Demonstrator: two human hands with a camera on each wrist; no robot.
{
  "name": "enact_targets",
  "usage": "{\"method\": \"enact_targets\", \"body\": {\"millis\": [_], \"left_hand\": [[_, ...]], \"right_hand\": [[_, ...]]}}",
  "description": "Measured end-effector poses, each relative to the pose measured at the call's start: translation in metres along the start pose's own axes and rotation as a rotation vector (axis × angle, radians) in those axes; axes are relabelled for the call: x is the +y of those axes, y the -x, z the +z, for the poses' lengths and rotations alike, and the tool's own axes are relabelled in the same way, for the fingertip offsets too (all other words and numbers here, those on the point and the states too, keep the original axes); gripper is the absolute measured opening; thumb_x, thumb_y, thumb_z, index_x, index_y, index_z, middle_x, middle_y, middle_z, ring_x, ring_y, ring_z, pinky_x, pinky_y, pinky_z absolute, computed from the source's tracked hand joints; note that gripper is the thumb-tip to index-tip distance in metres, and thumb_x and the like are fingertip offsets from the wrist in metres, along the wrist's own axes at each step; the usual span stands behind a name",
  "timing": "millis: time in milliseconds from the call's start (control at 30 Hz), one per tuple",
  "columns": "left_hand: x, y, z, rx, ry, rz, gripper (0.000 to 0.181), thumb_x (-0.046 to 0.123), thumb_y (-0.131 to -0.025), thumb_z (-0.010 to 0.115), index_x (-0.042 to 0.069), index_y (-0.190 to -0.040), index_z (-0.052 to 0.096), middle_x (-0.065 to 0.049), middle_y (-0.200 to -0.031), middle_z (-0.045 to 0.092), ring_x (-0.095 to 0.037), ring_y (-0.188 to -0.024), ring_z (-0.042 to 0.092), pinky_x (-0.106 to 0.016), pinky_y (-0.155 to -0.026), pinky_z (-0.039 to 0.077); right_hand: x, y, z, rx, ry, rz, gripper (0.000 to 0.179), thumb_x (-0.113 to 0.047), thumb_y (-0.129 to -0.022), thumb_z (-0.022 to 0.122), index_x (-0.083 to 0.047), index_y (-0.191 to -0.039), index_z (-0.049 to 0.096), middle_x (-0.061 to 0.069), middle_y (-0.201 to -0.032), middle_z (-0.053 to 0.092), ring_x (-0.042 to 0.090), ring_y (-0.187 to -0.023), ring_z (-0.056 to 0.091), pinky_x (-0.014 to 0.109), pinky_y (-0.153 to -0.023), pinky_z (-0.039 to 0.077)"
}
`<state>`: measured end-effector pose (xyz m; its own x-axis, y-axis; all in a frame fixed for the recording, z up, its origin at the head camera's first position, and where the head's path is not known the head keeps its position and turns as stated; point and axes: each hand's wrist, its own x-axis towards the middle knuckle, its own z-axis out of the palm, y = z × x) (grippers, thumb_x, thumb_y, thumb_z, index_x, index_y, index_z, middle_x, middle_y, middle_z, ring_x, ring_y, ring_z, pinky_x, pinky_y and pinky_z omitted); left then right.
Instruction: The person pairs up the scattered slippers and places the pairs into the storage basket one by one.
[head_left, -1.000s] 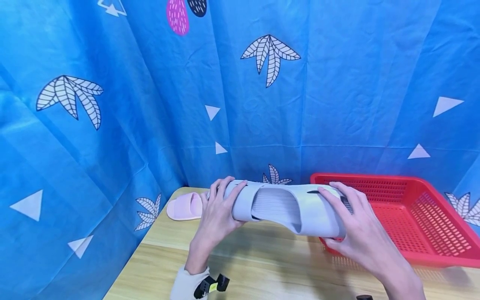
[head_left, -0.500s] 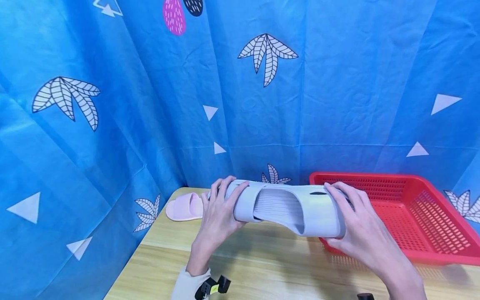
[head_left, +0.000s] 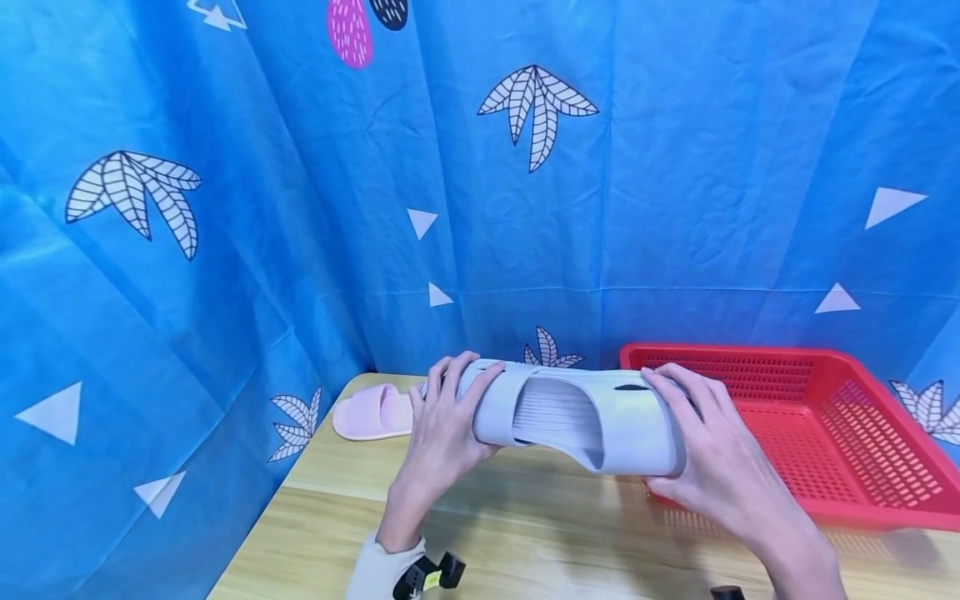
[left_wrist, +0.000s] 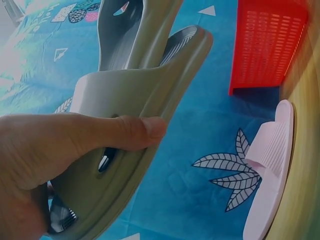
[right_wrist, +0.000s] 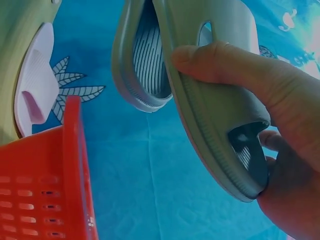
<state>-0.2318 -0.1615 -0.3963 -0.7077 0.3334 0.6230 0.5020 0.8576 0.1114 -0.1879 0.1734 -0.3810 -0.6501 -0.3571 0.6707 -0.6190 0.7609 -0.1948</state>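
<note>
- Pair of pale grey, smooth slide slippers (head_left: 637, 429): lower centre of head view, held together above light wood-grain table (head_left: 315, 517).
- Left hand (head_left: 447, 427): grips their left end.
- Right hand (head_left: 712, 458): grips right end.
- Red perforated plastic basket (head_left: 772, 375): lower right.
- Pale pink slipper (head_left: 367, 412): on table, lower left of centre.
- Blue leaf-print curtain (head_left: 675, 208): behind.

1. Head: from above, facing forward and down past left hand (head_left: 446, 429) and right hand (head_left: 712, 454), over desk (head_left: 337, 508) to blue curtain (head_left: 675, 208); widest view.
2. Left wrist: close in at left hand, left thumb (left_wrist: 125, 132) large from frame left; view rolled, desk running upright along frame right.
3. Right wrist: similarly close, right thumb (right_wrist: 220, 62) entering from frame right; desk at upper left.
4. All three share grey slippers (head_left: 637, 429), pink slipper (head_left: 363, 412), red basket (head_left: 870, 515) and curtain.
</note>
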Motion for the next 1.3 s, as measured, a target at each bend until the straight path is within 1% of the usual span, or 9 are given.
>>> {"method": "enact_targets", "body": {"millis": [267,400,667,1033,1167,1300], "left_hand": [[0.006,-0.001,0.002,-0.011,0.016,0.026,0.108,0.048,-0.059,0.100,0.035,-0.151,0.044,-0.005,-0.151,0.043,-0.033,-0.138,0.034,-0.056,-0.093,0.036],[0.009,-0.001,0.002,0.000,0.002,0.023,0.109,0.046,-0.057,0.101,0.034,-0.150,0.045,-0.004,-0.151,0.043,-0.032,-0.137,0.034,-0.055,-0.092,0.035],[0.016,-0.003,0.006,0.001,0.006,0.058,0.108,0.045,-0.056,0.101,0.033,-0.149,0.047,-0.006,-0.150,0.044,-0.033,-0.136,0.036,-0.056,-0.090,0.036],[0.021,-0.001,0.007,0.010,0.012,0.056,0.112,0.041,-0.054,0.102,0.033,-0.150,0.046,-0.007,-0.151,0.043,-0.033,-0.136,0.035,-0.057,-0.092,0.034],[0.023,-0.002,0.008,0.016,0.004,0.070,0.113,0.040,-0.052,0.103,0.033,-0.150,0.046,-0.008,-0.151,0.044,-0.034,-0.137,0.036,-0.058,-0.092,0.035],[0.023,-0.001,0.009,0.027,0.005,0.080,0.114,0.042,-0.050,0.103,0.034,-0.149,0.047,-0.008,-0.150,0.044,-0.034,-0.136,0.036,-0.057,-0.092,0.035]], "right_hand": [[0.000,-0.001,0.010,-0.012,-0.041,-0.002,0.129,-0.022,-0.040,0.104,-0.008,-0.154,0.044,0.011,-0.147,0.046,0.028,-0.126,0.042,0.049,-0.086,0.054],[0.000,0.000,0.012,-0.007,-0.038,0.003,0.129,-0.021,-0.040,0.104,-0.010,-0.154,0.044,0.010,-0.147,0.046,0.028,-0.126,0.043,0.050,-0.085,0.055],[-0.001,-0.001,0.019,-0.017,-0.071,0.018,0.130,-0.018,-0.038,0.107,-0.010,-0.153,0.045,0.011,-0.146,0.046,0.029,-0.125,0.043,0.053,-0.081,0.058],[-0.004,-0.002,0.027,0.010,-0.084,-0.014,0.125,-0.016,-0.040,0.105,-0.007,-0.150,0.048,0.014,-0.145,0.047,0.030,-0.124,0.044,0.054,-0.083,0.057],[-0.004,-0.003,0.028,0.017,-0.091,-0.021,0.123,-0.016,-0.040,0.105,-0.006,-0.149,0.049,0.013,-0.144,0.048,0.030,-0.124,0.044,0.055,-0.084,0.056],[-0.004,-0.003,0.029,0.013,-0.101,-0.025,0.122,-0.016,-0.041,0.105,-0.007,-0.149,0.049,0.013,-0.145,0.047,0.030,-0.125,0.044,0.055,-0.085,0.055]]}}
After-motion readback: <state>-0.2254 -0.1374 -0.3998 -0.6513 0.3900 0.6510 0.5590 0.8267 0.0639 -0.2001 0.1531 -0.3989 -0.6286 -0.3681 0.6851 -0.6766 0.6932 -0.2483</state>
